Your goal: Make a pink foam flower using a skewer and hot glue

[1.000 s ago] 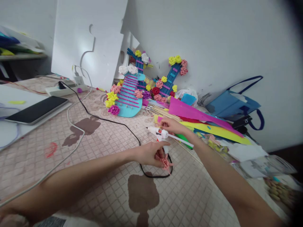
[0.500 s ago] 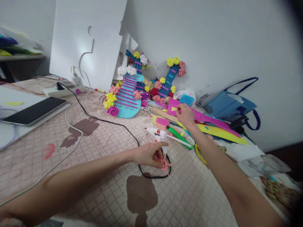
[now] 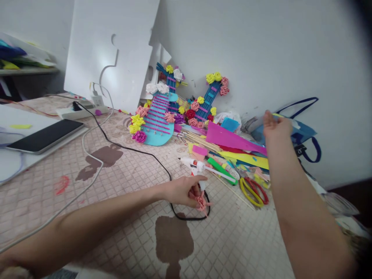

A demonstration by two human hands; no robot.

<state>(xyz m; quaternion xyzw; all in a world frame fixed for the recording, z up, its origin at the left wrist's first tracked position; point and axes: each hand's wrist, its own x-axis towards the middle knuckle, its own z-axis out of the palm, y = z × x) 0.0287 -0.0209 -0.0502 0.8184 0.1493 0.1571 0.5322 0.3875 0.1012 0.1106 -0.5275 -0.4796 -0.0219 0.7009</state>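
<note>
My left hand [image 3: 181, 190] rests low over the table, its fingers closed on a salmon-pink paper flower [image 3: 201, 202] with loose strips sticking out. Just beyond it a white glue gun [image 3: 193, 166] lies on its side, its handle partly behind my fingers. My right hand [image 3: 276, 124] is raised at the right, in front of a blue bag [image 3: 303, 133]. A thin yellow piece of paper [image 3: 278, 115] shows between its fingers and thumb; most of it is hidden. Below lie scissors [image 3: 250, 192] with yellow and red handles.
Behind the glue gun are a magenta sheet [image 3: 226, 138], wooden sticks [image 3: 200, 139] and a green cutter [image 3: 222, 170]. Flower-trimmed blue craft pieces [image 3: 158, 128] lean at the back. A black cord [image 3: 136, 149] crosses the table; a tablet [image 3: 46, 135] lies left.
My right hand has swung right and up from the magenta sheet to the blue bag, and the yellow piece has left the sheet. The scissors are uncovered. My left hand stays put.
</note>
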